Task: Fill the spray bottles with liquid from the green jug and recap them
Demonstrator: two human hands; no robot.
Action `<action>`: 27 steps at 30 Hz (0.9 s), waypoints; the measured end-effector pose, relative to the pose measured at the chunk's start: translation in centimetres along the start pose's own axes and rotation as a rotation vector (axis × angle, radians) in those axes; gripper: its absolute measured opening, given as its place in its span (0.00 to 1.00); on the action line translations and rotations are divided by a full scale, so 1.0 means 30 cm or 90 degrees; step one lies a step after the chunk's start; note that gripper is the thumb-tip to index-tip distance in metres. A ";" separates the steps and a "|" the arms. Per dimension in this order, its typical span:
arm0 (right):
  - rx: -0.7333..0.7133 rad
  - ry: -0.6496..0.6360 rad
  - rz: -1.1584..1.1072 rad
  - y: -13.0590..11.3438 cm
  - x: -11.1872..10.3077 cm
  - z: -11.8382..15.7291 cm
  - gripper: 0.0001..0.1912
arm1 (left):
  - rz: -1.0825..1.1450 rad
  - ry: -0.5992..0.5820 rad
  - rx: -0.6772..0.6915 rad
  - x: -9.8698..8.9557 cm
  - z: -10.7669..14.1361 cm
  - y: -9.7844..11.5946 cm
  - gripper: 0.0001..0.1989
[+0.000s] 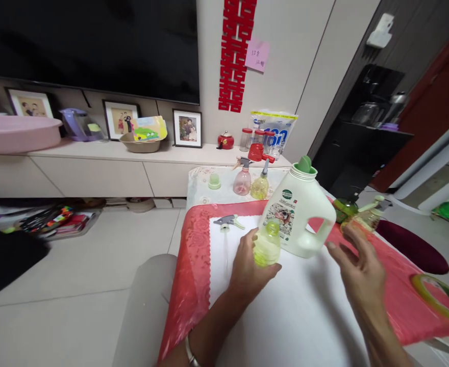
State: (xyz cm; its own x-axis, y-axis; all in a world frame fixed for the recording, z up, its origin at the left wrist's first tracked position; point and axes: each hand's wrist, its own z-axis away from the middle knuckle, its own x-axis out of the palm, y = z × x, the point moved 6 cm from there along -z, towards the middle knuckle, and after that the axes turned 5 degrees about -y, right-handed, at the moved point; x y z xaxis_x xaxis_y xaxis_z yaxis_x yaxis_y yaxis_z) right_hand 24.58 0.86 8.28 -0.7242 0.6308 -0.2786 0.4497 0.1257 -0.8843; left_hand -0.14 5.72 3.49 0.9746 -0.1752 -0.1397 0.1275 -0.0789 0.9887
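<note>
My left hand [249,270] is wrapped round a small yellow-green bottle [267,247] without a top, low over the white sheet. Right behind it stands a large pale green jug [299,209] with a green spout piece in its open mouth. My right hand [360,262] is to the right of the jug's handle, fingers apart and holding nothing. A grey and green spray head [229,221] with a thin tube lies on the white sheet to the left. A pale green cap [214,181] rests on the patterned cloth further back.
Pink [242,182] and yellow [260,186] spray bottles stand behind the jug. Two more bottles [346,208] are at the right. A roll of tape [441,298] lies on the red cloth [404,306]. The TV cabinet [94,176] spans the back.
</note>
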 end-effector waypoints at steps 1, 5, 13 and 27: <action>0.025 -0.004 -0.016 0.022 0.000 -0.037 0.35 | -0.021 -0.007 0.010 0.009 0.000 -0.005 0.44; 0.068 -0.080 -0.097 0.069 0.065 -0.159 0.30 | -0.069 -0.011 0.022 0.028 -0.001 -0.027 0.45; 0.091 -0.085 -0.146 0.056 0.157 -0.248 0.15 | -0.091 -0.012 0.031 0.026 -0.012 -0.060 0.45; 0.141 -0.109 0.196 -0.225 -0.168 -0.156 0.22 | -0.147 0.080 0.062 -0.004 0.005 -0.053 0.44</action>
State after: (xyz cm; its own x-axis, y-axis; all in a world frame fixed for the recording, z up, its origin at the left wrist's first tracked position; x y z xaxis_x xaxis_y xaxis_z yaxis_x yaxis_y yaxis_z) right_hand 27.63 0.41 17.39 -0.6586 0.4745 -0.5840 0.5485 -0.2286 -0.8043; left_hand -0.48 5.73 1.92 0.9378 -0.0183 -0.3466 0.3364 -0.1978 0.9207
